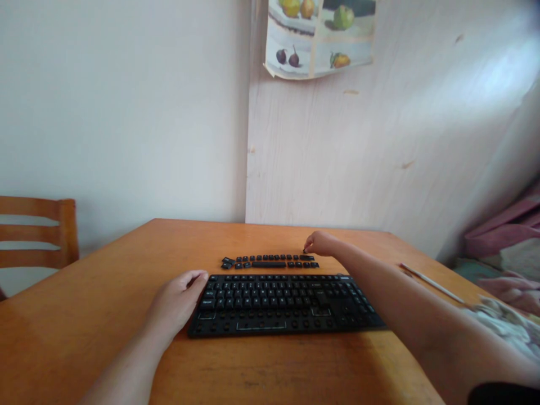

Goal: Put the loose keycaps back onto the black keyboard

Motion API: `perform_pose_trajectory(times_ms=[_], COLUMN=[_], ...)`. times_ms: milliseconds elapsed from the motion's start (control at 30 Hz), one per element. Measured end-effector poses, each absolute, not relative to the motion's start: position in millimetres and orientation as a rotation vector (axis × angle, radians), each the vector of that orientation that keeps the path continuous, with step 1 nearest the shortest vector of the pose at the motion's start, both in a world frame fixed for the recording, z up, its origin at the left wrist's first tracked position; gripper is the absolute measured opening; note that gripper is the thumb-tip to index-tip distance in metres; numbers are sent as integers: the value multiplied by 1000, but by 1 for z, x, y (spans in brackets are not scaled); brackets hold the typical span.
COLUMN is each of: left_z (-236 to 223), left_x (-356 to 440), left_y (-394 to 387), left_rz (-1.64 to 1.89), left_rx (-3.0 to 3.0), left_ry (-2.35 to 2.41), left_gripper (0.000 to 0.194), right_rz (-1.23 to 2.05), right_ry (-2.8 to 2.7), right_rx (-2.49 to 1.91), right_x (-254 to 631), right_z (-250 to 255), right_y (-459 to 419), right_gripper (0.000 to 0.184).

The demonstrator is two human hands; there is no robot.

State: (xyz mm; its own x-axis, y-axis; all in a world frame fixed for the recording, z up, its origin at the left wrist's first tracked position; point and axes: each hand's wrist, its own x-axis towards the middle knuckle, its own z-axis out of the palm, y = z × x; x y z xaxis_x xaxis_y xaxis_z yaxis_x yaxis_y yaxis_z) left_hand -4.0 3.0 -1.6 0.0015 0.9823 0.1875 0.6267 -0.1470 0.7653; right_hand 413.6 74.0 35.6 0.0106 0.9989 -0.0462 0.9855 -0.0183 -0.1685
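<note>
A black keyboard [270, 304] lies flat on the wooden table, its lowest rows bare of keycaps. My left hand [182, 295] is closed on the keyboard's left edge, thumb along the top corner; some of its fingers are hidden. Behind the keyboard, loose black keycaps lie in two rows, with a long space bar keycap [269, 264] in the nearer one. My right hand [321, 243] reaches past the keyboard to the right end of these rows. Its fingertips pinch a small black keycap [304, 251]. My right forearm covers part of the keyboard's right end.
A thin pale stick [431, 282] lies on the table at the right, near crumpled cloth [504, 326]. At the far left stands a wooden chair [67, 230]. A wall [189, 140] with a fruit painting [320, 34] rises behind the table.
</note>
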Motion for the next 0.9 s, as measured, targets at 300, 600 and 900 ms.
perform_pose_trajectory(times_ms=[300, 600, 900], left_z=[-1, -1, -6], left_x=[-3, -4, -6], left_y=[2, 3, 7], left_rz=[1003, 1002, 1001], left_rx=[1818, 1824, 1849], left_ry=[1654, 1648, 1652], left_gripper=[45, 45, 47], right_rz=[217, 175, 146], right_ry=[-2114, -2058, -2160], right_rx=[-2189, -2177, -1954], right_x=[415, 412, 380], right_z=[33, 35, 73], right_y=[75, 66, -14], right_gripper=[20, 19, 25])
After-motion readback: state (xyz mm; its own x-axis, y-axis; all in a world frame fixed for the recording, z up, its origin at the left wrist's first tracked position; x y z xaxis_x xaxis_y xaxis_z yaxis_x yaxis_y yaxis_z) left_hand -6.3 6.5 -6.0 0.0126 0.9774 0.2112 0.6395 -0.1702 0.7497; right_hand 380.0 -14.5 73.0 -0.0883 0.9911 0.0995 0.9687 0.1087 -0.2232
